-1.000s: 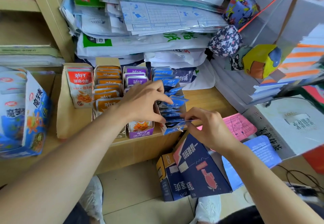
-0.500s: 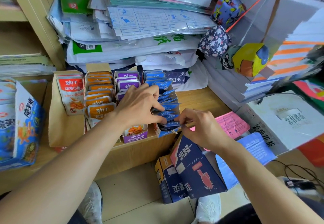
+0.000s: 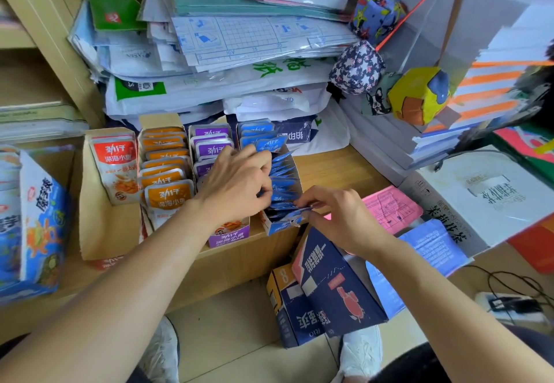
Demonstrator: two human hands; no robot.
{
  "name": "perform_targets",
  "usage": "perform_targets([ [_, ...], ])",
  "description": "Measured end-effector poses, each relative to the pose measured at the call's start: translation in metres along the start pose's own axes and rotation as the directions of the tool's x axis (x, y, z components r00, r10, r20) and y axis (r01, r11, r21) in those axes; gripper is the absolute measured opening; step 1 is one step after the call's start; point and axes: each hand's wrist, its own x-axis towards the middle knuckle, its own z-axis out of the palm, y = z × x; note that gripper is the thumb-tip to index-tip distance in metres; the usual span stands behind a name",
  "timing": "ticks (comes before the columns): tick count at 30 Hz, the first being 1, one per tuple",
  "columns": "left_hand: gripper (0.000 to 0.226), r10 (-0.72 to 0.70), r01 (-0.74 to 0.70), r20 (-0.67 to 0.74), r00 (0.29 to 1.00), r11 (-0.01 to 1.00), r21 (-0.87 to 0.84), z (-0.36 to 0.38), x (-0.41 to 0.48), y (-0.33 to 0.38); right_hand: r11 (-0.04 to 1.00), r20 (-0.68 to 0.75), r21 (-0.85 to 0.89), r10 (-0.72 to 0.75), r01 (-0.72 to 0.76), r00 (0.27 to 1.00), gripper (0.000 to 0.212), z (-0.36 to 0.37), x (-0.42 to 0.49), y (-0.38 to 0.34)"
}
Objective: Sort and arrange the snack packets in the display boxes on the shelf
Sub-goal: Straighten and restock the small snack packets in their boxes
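1. Two bare hands work at a row of small blue snack packets [image 3: 281,179] standing upright in a narrow blue cardboard display box [image 3: 280,226], the rightmost of the boxes on the pale wooden shelf [image 3: 329,170].
2. The left hand [image 3: 236,185] reaches in from the left, its fingers curled into the middle of the row; its grip is closed on several of the blue snack packets.
3. The right hand [image 3: 338,218] sits at the near end of the box, thumb and forefinger together in a pinch grip on the front packet [image 3: 299,213], which tilts over the box's low front wall.
4. Just left of the blue box stands a purple display box [image 3: 229,237] of purple-labelled packets [image 3: 212,146], partly hidden by the left wrist.
5. Further left, orange-labelled packets [image 3: 165,170] overlap in a row, and a taller red-labelled packet [image 3: 115,167] stands in a brown cardboard tray [image 3: 102,232].
6. Below the shelf edge, a navy printed carton [image 3: 332,286] leans on the floor, under the right forearm.
7. A pink paper sheet [image 3: 389,209] lies on the shelf, just beside the right hand.
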Motion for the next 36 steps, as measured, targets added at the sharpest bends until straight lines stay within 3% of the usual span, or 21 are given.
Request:
perform_targets([
  [4,0.012,-0.113,0.105,-0.131,0.985,0.992,-0.071,0.002,0.004,-0.003,0.985,-0.143,0.029,0.175,-0.173,0.974,0.015,0.003,0.01,0.0],
  [7,0.011,-0.274,0.224,-0.206,0.939,0.945,-0.238,-0.006,0.011,-0.005,0.984,-0.226,0.025,0.18,-0.179,0.957,0.02,-0.003,0.031,-0.004],
  [12,0.016,-0.441,0.418,-0.016,0.897,0.86,-0.294,-0.009,0.014,0.0,0.993,-0.187,-0.067,0.079,-0.093,0.979,0.03,0.008,0.049,-0.009],
  [15,0.017,-0.479,0.47,0.027,0.877,0.845,-0.257,-0.008,0.009,-0.008,0.989,-0.266,0.072,0.142,-0.127,0.954,0.04,0.025,0.045,-0.005],
  [17,0.015,-0.467,0.461,0.054,0.883,0.838,-0.293,-0.01,0.006,-0.012,0.973,-0.299,0.134,0.221,-0.189,0.928,0.062,0.027,0.041,-0.001],
  [19,0.012,-0.456,0.445,0.057,0.888,0.824,-0.351,-0.013,0.002,-0.009,0.95,-0.166,0.201,0.273,-0.238,0.948,0.085,0.022,0.038,-0.001],
  [22,0.007,-0.493,0.442,-0.045,0.869,0.814,-0.378,-0.019,-0.007,0.003,0.87,0.087,0.409,0.262,-0.275,0.961,0.089,0.02,0.037,-0.003],
  [26,0.047,-0.526,0.517,-0.271,0.806,0.849,-0.113,-0.014,-0.033,0.03,0.855,0.139,0.415,0.279,-0.312,0.95,0.085,0.021,0.037,-0.005],
  [29,0.078,-0.567,0.589,-0.2,0.799,0.805,0.074,-0.002,-0.054,0.051,0.862,0.135,0.414,0.26,-0.293,0.956,0.087,0.021,0.034,-0.01],
  [33,0.077,-0.491,0.501,-0.106,0.865,0.83,0.245,0.008,-0.053,0.05,0.856,0.151,0.45,0.206,-0.253,0.967,0.088,0.022,0.032,-0.016],
  [36,0.07,-0.506,0.514,-0.09,0.858,0.839,0.178,0.011,-0.043,0.042,0.833,0.147,0.499,0.189,-0.237,0.971,0.089,0.023,0.03,-0.015],
])
